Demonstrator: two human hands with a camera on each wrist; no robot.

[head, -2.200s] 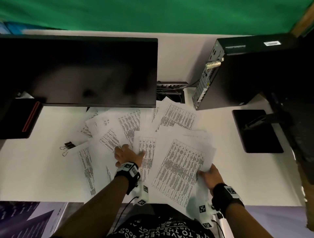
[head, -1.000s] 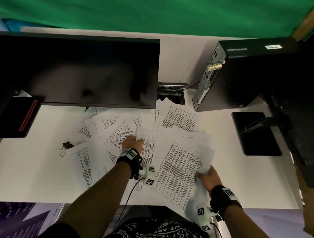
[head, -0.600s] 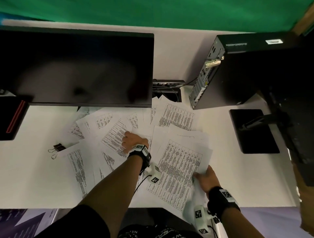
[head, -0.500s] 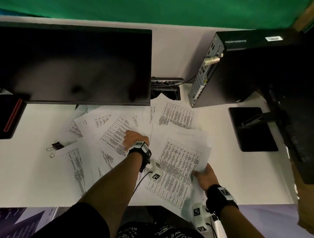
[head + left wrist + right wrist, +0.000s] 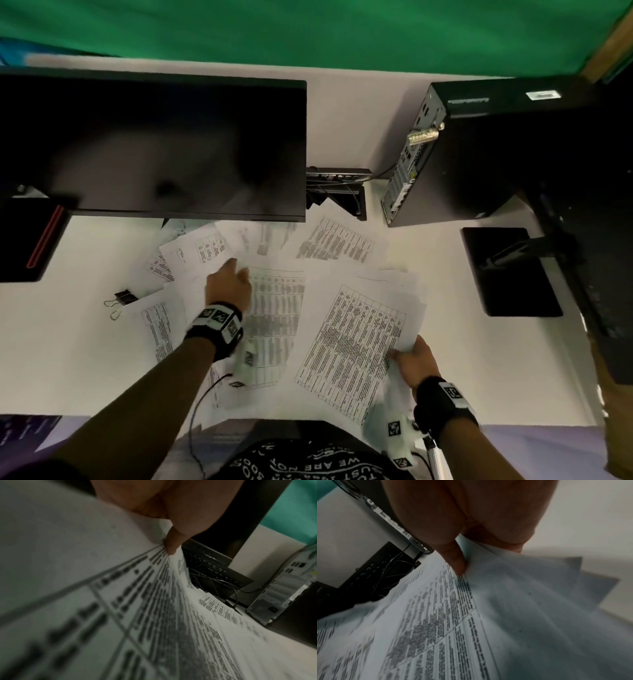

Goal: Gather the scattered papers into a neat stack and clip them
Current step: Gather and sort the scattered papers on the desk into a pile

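Printed sheets [image 5: 335,243] lie scattered over the white desk [image 5: 68,359] in front of the monitor. My left hand [image 5: 233,277] pinches the top corner of one table-printed sheet [image 5: 274,308]; in the left wrist view the thumb [image 5: 171,545] presses on that sheet [image 5: 120,615]. My right hand [image 5: 407,356] grips the lower right edge of a loose bundle of sheets [image 5: 356,342]. The right wrist view shows its thumb [image 5: 457,563] on top of the fanned bundle [image 5: 522,615]. A black binder clip [image 5: 125,297] lies on the desk, left of the papers, away from both hands.
A dark monitor [image 5: 154,147] overhangs the far sheets. A computer tower [image 5: 479,154] stands at the back right, a cabled black box [image 5: 339,192] between them. A black pad [image 5: 510,270] lies to the right and a black box with a red stripe [image 5: 30,236] to the left.
My left hand has shifted a little to the left and now pinches a printed sheet, which is blurred with motion. The right hand keeps its hold on the bundle in about the same place.
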